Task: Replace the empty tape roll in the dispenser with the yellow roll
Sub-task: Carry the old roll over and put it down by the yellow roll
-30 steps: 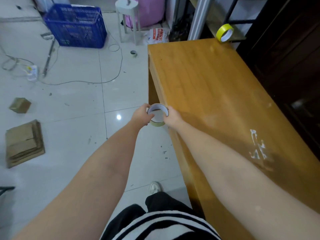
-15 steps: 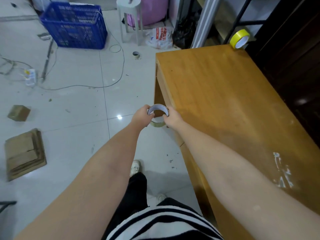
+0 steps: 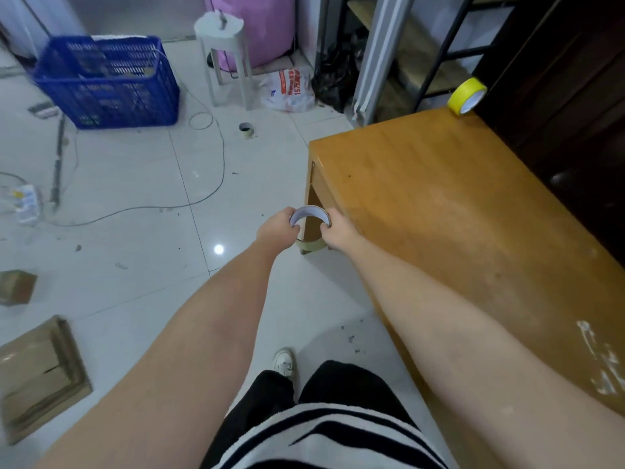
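Beside the near corner of the wooden surface (image 3: 439, 204), out over the floor (image 3: 135, 252), both hands hold a thin, nearly bare roll (image 3: 309, 213) between them. The left hand (image 3: 275, 228) pinches its left edge and the right hand (image 3: 340, 233) pinches its right edge, fingers curled around the ring. A tan band shows below the hands, which may be part of the same roll; it is too small to tell.

This looks like the empty roll, so the removal step seems done or close to done. No dispenser can be made out in this view, so whether the core has come fully free of it cannot be told. What is left, by my judgement: put the spent roll aside, fetch the yellow roll (image 3: 467, 95), and seat it in the dispenser.

The yellow roll stands on edge at the far corner of the surface, well apart from the hands, leaning near a dark cabinet (image 3: 558, 96). The bare surface lies between, so nothing blocks the reach, though the person stands at the near end and will likely need to step or lean along it.

On the floor are a blue crate (image 3: 108, 86), a white stool (image 3: 225, 55), a loose cable (image 3: 216, 170), a small roll (image 3: 246, 129), a plastic bag (image 3: 289, 89) and flattened cardboard (image 3: 37, 374). The cable and cardboard lie left of the walking line, so they are a minor trip risk only.
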The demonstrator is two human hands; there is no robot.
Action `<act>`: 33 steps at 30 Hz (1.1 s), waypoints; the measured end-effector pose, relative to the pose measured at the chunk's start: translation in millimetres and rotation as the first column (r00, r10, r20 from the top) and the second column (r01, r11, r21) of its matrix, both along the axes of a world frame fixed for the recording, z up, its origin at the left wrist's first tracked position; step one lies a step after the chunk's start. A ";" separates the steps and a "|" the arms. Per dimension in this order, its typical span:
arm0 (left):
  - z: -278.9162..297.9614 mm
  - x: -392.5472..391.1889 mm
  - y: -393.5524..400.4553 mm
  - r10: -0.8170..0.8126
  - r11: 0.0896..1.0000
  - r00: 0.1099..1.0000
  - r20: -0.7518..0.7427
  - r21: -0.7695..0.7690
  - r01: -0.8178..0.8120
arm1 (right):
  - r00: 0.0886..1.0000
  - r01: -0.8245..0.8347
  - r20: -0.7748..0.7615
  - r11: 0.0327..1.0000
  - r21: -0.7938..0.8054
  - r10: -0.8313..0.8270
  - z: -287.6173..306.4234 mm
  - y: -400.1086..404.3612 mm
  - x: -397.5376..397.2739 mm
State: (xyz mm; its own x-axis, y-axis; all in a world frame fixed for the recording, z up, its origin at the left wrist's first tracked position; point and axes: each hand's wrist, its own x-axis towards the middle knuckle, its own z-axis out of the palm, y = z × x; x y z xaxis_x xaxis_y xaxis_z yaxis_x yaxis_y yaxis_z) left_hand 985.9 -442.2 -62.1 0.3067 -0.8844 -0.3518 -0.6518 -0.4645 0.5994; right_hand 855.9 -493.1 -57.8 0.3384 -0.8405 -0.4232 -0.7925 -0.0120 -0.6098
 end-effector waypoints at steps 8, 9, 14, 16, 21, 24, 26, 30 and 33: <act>0.9 12.5 -55.7 -0.061 0.996 0.962 -0.267 -0.081 0.040 | 0.982 0.182 0.042 0.983 0.019 -0.183 -0.8 -43.6 12.4; 3.2 10.1 -65.1 -0.080 0.995 0.935 -0.345 -0.090 0.052 | 0.979 0.202 0.035 0.979 0.022 -0.203 -0.6 -52.1 10.1; 4.7 4.4 -124.7 -0.216 0.968 0.867 -0.450 0.020 0.251 | 0.961 0.273 -0.048 0.962 0.018 -0.272 -1.1 -108.9 -1.6; 0.4 5.2 -155.7 -0.319 0.936 0.886 -0.337 0.033 0.350 | 0.951 0.303 -0.068 0.953 0.010 -0.302 -4.2 -137.1 -4.6; 2.8 -3.7 -230.3 -0.486 0.872 0.865 -0.124 0.003 0.490 | 0.937 0.335 -0.090 0.941 -0.036 -0.337 -0.3 -196.7 -18.6; 6.1 -13.3 -269.7 -0.553 0.832 0.830 -0.074 0.010 0.555 | 0.920 0.380 -0.085 0.923 -0.055 -0.383 -0.4 -226.4 -28.3; 5.9 -19.7 -285.3 -0.595 0.803 0.803 -0.042 0.011 0.596 | 0.911 0.402 -0.075 0.914 -0.060 -0.406 -0.4 -236.0 -35.0; 0.2 -42.3 -311.4 -0.696 0.718 0.712 0.096 0.061 0.693 | 0.866 0.493 -0.076 0.870 -0.032 -0.494 -9.4 -249.1 -55.2; -4.5 -58.7 -329.6 -0.749 0.657 0.638 0.175 0.075 0.750 | 0.819 0.569 -0.093 0.822 0.003 -0.566 -12.3 -258.7 -66.4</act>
